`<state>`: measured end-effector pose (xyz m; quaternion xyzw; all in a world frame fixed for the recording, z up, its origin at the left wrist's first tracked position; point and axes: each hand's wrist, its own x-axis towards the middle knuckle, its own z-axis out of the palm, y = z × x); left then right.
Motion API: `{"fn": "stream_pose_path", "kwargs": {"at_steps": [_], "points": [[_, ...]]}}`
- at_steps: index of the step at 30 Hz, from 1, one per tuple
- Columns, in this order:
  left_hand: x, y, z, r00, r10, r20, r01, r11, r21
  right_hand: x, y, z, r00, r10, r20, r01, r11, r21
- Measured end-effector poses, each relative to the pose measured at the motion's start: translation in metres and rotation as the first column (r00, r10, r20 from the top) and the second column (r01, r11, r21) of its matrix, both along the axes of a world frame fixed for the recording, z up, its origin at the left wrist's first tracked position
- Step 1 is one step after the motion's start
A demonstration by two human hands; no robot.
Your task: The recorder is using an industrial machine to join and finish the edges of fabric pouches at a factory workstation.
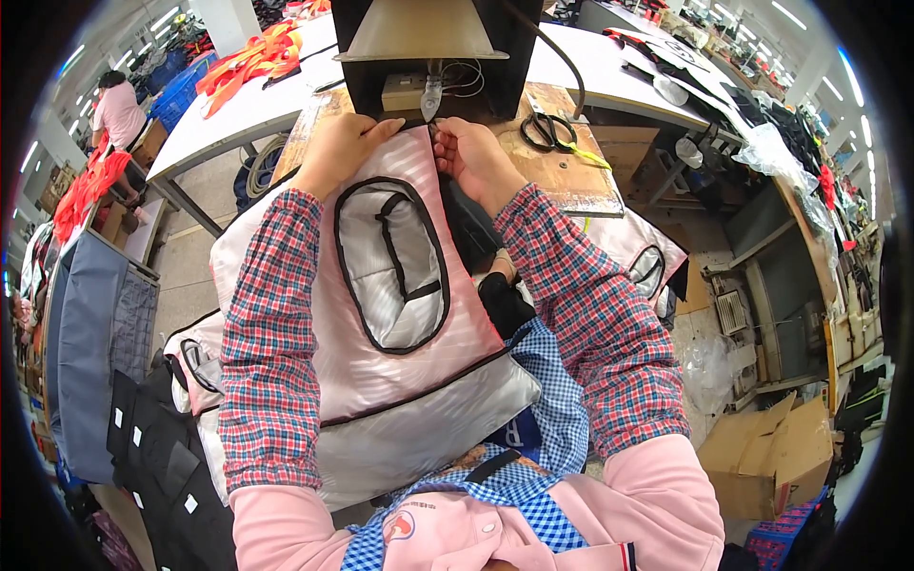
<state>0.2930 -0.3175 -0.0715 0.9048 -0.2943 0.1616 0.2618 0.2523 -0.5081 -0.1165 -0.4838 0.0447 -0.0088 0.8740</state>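
A pink and silvery-white fabric panel point(465, 306) hangs from the machine down toward my lap. It has an oval opening edged in black binding, with pale lining inside. My left hand point(341, 152) grips its top left edge, thumb pointing toward the machine's metal tip. Opposite, my right hand point(476, 164) pinches the top right corner beside that tip with curled fingers. The black machine point(514, 57) stands straight ahead, with a beige hood point(424, 33) and a small metal tip point(431, 98) right above the panel's top edge.
Black-handled scissors point(547, 133) lie on the worn wooden tabletop point(562, 186) to the right. Another similar panel point(624, 243) lies below it. Orange straps point(252, 67) cover a white table at the back left. A cardboard box point(766, 447) stands lower right; dark fabric pieces point(171, 495) lie lower left. A person point(119, 109) sits far left.
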Motion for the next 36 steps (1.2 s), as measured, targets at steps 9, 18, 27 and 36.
{"fn": "stream_pose_path", "kwargs": {"at_steps": [9, 18, 27, 36], "points": [[0.036, 0.055, -0.004, 0.998, 0.008, -0.065, -0.017, 0.989, -0.144, -0.002, -0.057, 0.026, 0.981, -0.084, 0.176, 0.047, 0.978, 0.205], [-0.057, 0.149, 0.024, 0.867, -0.289, -0.406, 0.104, 0.902, -0.419, -0.131, 0.019, 0.065, 0.382, 0.808, 0.449, 0.867, -0.145, -0.477], [-0.178, 0.12, 0.033, 0.938, -0.191, -0.29, 0.164, 0.98, -0.115, -0.225, 0.16, 0.066, -0.165, 0.853, 0.496, 0.683, 0.461, -0.566], [-0.288, 0.234, 0.082, 0.988, -0.079, -0.135, 0.037, 0.957, -0.289, -0.205, 0.138, 0.081, 0.637, 0.289, 0.714, 0.458, 0.604, -0.653]]}}
